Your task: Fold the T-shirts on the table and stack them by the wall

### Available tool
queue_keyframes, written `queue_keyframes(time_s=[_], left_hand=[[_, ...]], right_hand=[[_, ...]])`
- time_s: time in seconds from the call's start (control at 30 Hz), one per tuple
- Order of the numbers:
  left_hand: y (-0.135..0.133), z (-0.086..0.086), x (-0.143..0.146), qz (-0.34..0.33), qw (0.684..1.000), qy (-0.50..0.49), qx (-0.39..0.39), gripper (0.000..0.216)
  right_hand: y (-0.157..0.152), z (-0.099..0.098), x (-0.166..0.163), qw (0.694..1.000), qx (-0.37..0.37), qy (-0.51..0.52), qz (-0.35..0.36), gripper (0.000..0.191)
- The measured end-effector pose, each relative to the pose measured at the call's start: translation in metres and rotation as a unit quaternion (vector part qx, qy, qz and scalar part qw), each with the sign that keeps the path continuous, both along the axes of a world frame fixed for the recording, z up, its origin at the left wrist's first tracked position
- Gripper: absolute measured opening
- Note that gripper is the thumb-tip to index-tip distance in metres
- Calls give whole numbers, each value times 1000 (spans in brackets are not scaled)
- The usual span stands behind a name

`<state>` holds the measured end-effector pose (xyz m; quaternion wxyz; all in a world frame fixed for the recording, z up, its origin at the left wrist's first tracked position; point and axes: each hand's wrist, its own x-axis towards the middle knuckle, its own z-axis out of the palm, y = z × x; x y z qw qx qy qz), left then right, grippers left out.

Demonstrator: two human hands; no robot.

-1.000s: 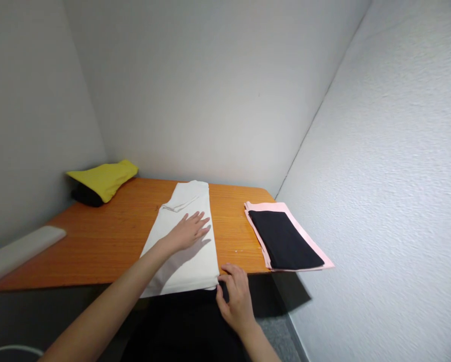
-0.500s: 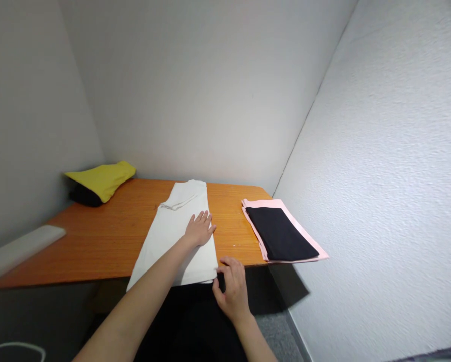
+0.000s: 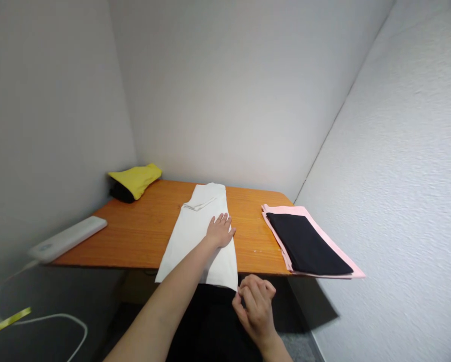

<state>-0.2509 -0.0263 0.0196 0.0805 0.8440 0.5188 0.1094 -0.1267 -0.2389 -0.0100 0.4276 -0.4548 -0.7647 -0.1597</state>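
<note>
Wooden table (image 3: 138, 231): supports a white garment (image 3: 193, 231) at mid-width, long axis running front to back, narrower end toward the rear wall, wider end overhanging the near edge. Right hand (image 3: 256, 305) pinches its near right corner. Left hand (image 3: 219, 232) lies flat on the cloth, fingers spread, gripping nothing.

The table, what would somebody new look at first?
Probably the bright yellow cloth at the back left of the table. Then the white cloth in the middle, left hand flat on it, right hand at its near right corner. To the right, a black cloth lies on a pink cloth.
</note>
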Motion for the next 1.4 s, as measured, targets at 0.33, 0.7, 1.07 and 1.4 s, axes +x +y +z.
queue_keyframes(time_s=[0.33, 0.7, 1.07, 1.4], left_hand=[[-20, 32, -29, -33, 993, -111, 35, 55], [-138, 11, -197, -103, 982, -38, 151, 61], [-143, -24, -216, -165, 921, -42, 352, 39], [-141, -38, -224, -167, 927, -111, 317, 34]], right_hand=[[8, 0, 10, 999, -18, -45, -8, 10], [23, 7, 21, 977, -42, -206, 43, 61], [52, 12, 7, 977, -7, -194, 94, 54], [51, 19, 13, 977, -66, -164, 116, 53]])
